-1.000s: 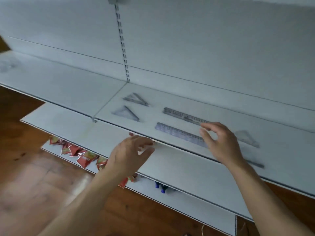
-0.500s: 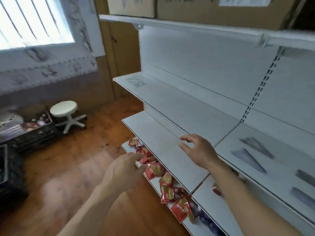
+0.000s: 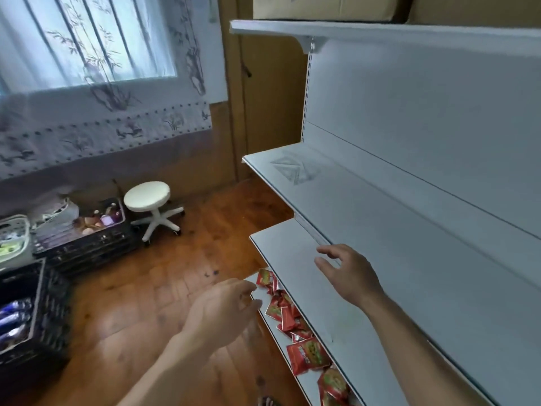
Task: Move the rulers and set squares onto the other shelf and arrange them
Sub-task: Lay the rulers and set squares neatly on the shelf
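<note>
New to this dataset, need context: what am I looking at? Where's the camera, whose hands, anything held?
No machine: a person works bare-handed, and the one camera sits on their head, looking forward and down. The left hand and right hand are both relaxed and hold nothing; the right one is over a white shelf. Clear set squares lie at the far end of the shelf above. Red snack packets lie on a lower level. A white stool and dark crates stand on the floor.
</note>
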Demonstrator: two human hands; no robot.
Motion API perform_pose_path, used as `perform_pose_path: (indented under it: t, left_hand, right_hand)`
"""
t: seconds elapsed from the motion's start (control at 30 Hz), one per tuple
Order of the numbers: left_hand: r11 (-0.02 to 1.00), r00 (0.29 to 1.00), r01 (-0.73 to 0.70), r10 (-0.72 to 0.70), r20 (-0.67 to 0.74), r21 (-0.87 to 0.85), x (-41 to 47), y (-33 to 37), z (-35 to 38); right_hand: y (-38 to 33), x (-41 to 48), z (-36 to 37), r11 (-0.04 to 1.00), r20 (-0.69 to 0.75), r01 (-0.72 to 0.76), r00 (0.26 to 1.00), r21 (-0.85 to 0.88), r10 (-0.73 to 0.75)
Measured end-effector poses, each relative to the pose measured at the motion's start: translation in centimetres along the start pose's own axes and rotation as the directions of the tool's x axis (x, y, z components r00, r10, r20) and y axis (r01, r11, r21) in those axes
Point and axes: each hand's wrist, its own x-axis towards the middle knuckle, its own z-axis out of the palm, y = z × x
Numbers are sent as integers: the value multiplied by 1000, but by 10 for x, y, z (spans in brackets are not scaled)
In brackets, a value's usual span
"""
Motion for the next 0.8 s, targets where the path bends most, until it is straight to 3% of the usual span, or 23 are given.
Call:
perform_pose_path:
  t: [0.43,0.63,0.8]
  left_hand:
    - [996,997,-74,72,-36,-41,219,-56,-50]
    - [957,959,-281,283,20,-69,339,-62,-59]
    - [889,882,-444,456,118,-112,420,-61,-72]
  right_hand:
    - [-36,219,48,995,27,-69,997,-77,71]
    - [-24,285,57,971,-140,-209,971,-117,192]
    - [-19,330,61,901,-267,-404,896,-155,356]
